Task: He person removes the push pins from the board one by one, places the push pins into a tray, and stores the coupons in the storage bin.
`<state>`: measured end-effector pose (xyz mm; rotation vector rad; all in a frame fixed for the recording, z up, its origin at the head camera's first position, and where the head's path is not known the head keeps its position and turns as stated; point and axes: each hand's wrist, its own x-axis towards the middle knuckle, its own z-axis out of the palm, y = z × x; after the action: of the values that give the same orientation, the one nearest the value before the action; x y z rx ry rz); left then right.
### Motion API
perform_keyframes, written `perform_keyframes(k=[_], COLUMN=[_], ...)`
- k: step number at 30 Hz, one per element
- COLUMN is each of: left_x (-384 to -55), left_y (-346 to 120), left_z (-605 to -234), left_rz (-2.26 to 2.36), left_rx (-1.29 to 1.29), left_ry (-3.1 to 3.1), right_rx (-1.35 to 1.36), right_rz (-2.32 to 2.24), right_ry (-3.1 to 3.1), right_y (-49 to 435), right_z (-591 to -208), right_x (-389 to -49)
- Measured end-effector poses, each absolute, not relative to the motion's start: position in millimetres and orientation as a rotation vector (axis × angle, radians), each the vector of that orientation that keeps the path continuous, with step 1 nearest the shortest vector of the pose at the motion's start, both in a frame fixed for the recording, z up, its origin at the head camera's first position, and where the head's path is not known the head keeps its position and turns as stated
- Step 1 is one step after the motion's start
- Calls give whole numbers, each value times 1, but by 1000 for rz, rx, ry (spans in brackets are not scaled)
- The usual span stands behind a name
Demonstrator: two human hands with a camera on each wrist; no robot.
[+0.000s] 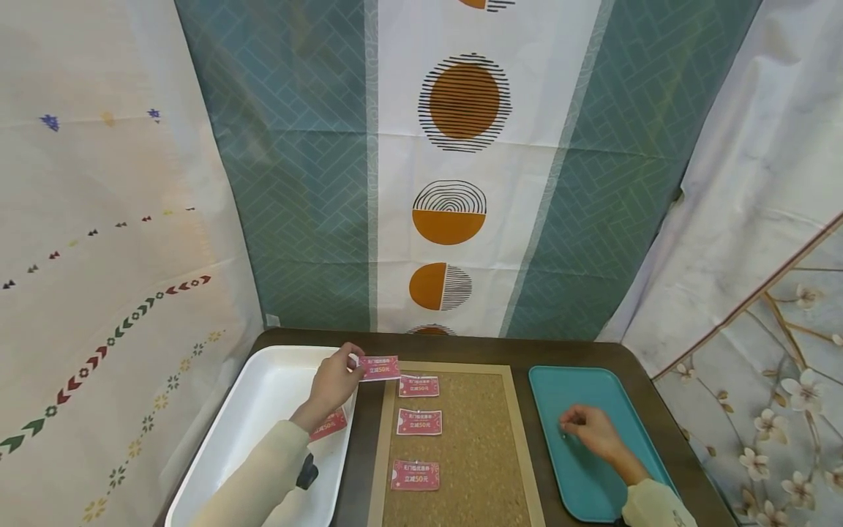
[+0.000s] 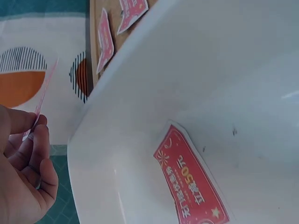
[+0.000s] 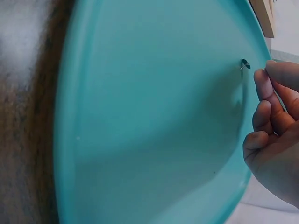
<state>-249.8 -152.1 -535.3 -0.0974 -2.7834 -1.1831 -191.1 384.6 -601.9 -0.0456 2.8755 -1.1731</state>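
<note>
My left hand [image 1: 336, 382] pinches a pink coupon [image 1: 380, 368] by its left end, over the upper left corner of a cork board [image 1: 481, 446]. In the left wrist view this coupon is seen nearly edge-on. Another coupon [image 2: 189, 179] lies in a white tray [image 1: 253, 410], partly hidden by my left arm in the head view. My right hand [image 1: 593, 432] is over a teal tray [image 1: 549, 395], thumb and forefinger tips close together. Just beside those tips is a small thumbtack [image 3: 245, 64]; whether anything sits between them cannot be seen.
Down the board's left side hang three coupons: an upper one [image 1: 419, 386], a middle one [image 1: 419, 422] and a lower one [image 1: 416, 476]. Both trays flank the board on a dark table [image 1: 362, 446]. Patterned cloths [image 1: 448, 161] hang behind and at the sides.
</note>
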Motion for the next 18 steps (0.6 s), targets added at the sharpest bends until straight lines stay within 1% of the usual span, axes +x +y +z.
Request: perform_keyframes(k=[8,18], left_x=[-244,-240], left_y=[-171,-196], left_z=[-538,-541], left_rz=[-1184,-1187], left_rx=[-27,72], left_ry=[-2796,-2800], right_rx=[-50,-11], right_rz=[-1156,-1139], right_ry=[2885,2869], right_y=[387,391], right_z=[-603,-607], right_x=[-186,-188])
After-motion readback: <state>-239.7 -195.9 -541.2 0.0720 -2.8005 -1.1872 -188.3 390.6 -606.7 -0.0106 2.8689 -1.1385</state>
